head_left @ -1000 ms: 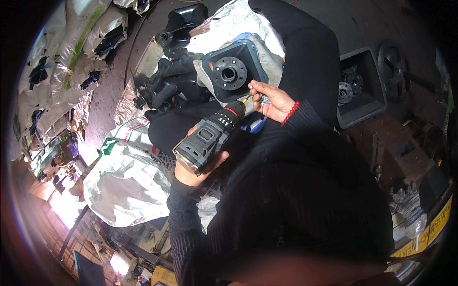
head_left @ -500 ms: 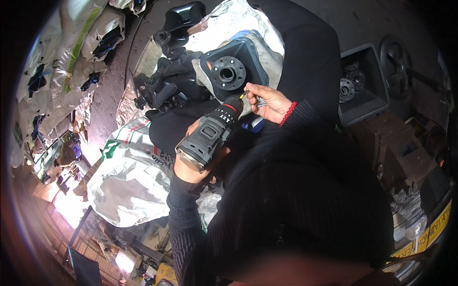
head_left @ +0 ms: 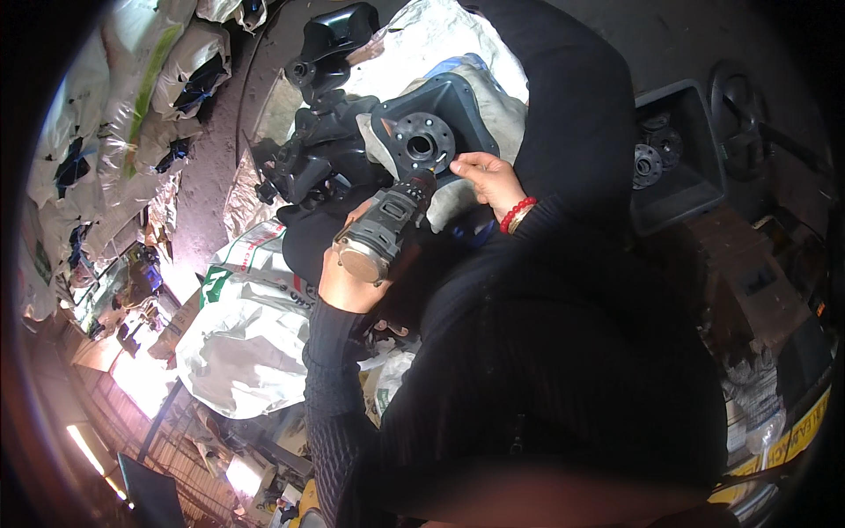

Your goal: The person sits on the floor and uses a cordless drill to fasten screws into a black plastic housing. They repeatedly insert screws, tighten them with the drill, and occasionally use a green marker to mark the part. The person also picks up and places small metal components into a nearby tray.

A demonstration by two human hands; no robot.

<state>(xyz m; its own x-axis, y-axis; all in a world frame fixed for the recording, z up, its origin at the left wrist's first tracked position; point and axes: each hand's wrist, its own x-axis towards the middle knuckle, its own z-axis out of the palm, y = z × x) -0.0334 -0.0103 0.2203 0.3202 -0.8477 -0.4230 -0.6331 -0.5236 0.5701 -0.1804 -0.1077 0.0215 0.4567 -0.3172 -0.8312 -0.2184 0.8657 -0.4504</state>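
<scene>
My left hand is wrapped round a grey-black cordless drill. Its nose points away from me, and the bit meets the lower edge of a round metal flange with a ring of holes and an open centre. That flange sits in a black, square-rimmed, funnel-shaped part, which rests on pale cloth between my legs. Beside the bit, my right hand, with a red bead bracelet on the wrist, has thumb and forefinger pinched close to the flange. What they grip is too small to make out.
More black moulded parts are heaped left of the flange. A grey bin with several round flanges stands on the right. White sacks lie to my left, and plastic-wrapped bundles line the far left.
The drill has moved forward and steepened, its tip going from my right fingers to the flange. My right hand has stayed close by, fingers still pinched.
</scene>
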